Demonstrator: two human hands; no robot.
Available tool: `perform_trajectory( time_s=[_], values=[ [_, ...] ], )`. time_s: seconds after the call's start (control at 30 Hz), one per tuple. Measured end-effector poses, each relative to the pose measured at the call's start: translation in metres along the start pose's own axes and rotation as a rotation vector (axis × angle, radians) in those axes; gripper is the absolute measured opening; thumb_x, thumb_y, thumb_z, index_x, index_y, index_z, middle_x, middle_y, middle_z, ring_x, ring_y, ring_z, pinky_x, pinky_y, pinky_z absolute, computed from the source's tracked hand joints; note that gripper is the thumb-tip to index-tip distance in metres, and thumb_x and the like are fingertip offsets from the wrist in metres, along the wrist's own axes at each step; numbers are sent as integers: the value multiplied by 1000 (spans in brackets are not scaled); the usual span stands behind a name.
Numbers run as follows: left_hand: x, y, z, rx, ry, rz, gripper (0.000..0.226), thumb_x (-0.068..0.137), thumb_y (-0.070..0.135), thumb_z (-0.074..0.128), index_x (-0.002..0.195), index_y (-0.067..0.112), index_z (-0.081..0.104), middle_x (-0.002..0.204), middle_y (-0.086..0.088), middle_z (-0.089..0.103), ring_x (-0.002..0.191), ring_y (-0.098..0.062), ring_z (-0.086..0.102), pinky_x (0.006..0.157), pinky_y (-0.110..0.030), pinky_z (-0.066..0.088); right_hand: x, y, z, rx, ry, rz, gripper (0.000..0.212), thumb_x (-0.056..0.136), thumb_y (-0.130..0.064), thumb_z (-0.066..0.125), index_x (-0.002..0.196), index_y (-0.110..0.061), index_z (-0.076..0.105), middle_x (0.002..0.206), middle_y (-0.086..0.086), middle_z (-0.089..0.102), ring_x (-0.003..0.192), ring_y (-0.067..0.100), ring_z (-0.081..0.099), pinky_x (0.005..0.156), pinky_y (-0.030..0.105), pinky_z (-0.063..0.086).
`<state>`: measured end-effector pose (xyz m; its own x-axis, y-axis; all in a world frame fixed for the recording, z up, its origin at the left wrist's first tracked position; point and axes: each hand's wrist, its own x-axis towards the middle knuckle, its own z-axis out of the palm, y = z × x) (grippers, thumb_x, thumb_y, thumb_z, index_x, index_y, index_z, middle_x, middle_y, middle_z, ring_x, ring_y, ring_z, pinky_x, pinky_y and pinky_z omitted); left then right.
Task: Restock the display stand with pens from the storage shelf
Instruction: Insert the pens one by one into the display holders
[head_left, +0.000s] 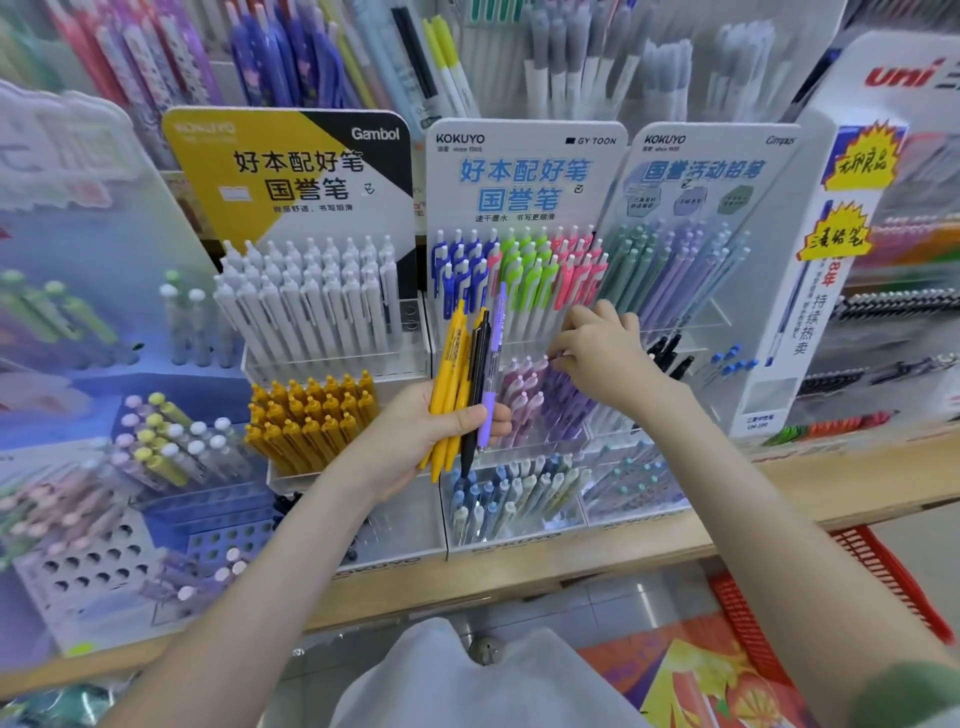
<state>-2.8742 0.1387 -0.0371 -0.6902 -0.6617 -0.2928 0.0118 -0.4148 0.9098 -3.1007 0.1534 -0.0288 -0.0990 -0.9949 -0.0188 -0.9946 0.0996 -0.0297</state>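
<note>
My left hand (441, 423) grips a bundle of pens (465, 374) held upright: several yellow ones, a black one and a purple one. My right hand (597, 348) reaches into the middle tier of the blue-and-white display stand (524, 171), its fingertips pinching the top of a purple pen (558, 358) among the pink and purple pens (540, 400) there. Above that tier stand blue, green and pink pens (519, 270). The lowest tier holds pale blue and grey pens (509, 499).
To the left, a yellow-and-black stand (291, 161) carries white pens (311, 296) and yellow pens (311, 415). A mechanical pencil stand (696, 176) is at the right. A holed rack (93, 566) sits lower left. A red basket (883, 577) lies below the wooden shelf edge (623, 556).
</note>
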Motion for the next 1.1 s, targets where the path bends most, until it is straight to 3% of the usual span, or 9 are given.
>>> perform_trajectory(
  time_s=[0.2,0.47,0.6,0.67,0.77,0.83,0.9,1.0,1.1],
  values=[
    [-1,-2,0,12,17,27,16,90,2,55,103,2,63,93,-6,75,91,-19,72,75,-25,57,-1,4,-4,-9,-93,-69,24,98,-22,48,118,-23,62,114,-6,57,109,22,33,84,34,19],
    [-3,-9,-5,-9,79,76,14,89,3,56,99,2,66,94,-6,75,92,-20,72,75,-24,57,-9,4,-1,171,19,-46,17,94,-11,52,106,-12,64,95,5,68,99,24,52,88,40,45],
    [-3,-11,-4,8,76,81,13,90,5,57,99,4,66,95,-6,75,93,-19,71,78,-24,57,-11,4,-1,134,-11,-37,18,95,-10,51,106,-8,64,102,7,65,102,25,50,87,39,45],
    [-4,-12,-1,16,64,79,14,90,5,57,100,4,66,95,-5,75,94,-19,71,78,-24,56,-15,3,0,154,74,-39,19,94,-13,53,109,-8,64,106,8,63,103,25,50,90,36,43],
    [-4,-12,3,33,51,72,16,91,4,56,105,3,64,94,-4,75,93,-17,71,74,-21,56,-34,-20,-16,506,237,-36,21,94,-24,57,110,-13,65,100,-2,63,98,13,53,85,20,39],
    [-4,-11,8,60,34,64,13,91,2,57,102,6,63,86,0,76,86,-12,72,70,-19,55,-46,-41,-28,780,178,-10,20,91,-29,60,109,-20,62,92,-11,63,85,-1,56,77,11,42],
    [-3,-11,13,103,20,68,11,91,2,58,98,8,63,82,2,75,82,-9,72,69,-18,54,-52,-52,-30,933,89,37,18,90,-25,62,107,-21,59,83,-12,64,75,-6,58,73,12,46],
    [-2,-12,17,82,15,77,13,91,1,57,100,8,63,86,0,75,85,-13,72,69,-19,54,-53,-46,-33,1172,28,125,14,91,-15,61,104,-11,60,79,-5,67,75,7,64,77,26,54],
    [-1,-13,12,49,34,97,16,92,-1,54,105,4,62,92,-4,75,89,-19,72,75,-24,56,-55,-29,-41,1434,117,188,12,91,3,51,98,-5,58,83,4,64,73,12,65,70,24,56]
  ],
)
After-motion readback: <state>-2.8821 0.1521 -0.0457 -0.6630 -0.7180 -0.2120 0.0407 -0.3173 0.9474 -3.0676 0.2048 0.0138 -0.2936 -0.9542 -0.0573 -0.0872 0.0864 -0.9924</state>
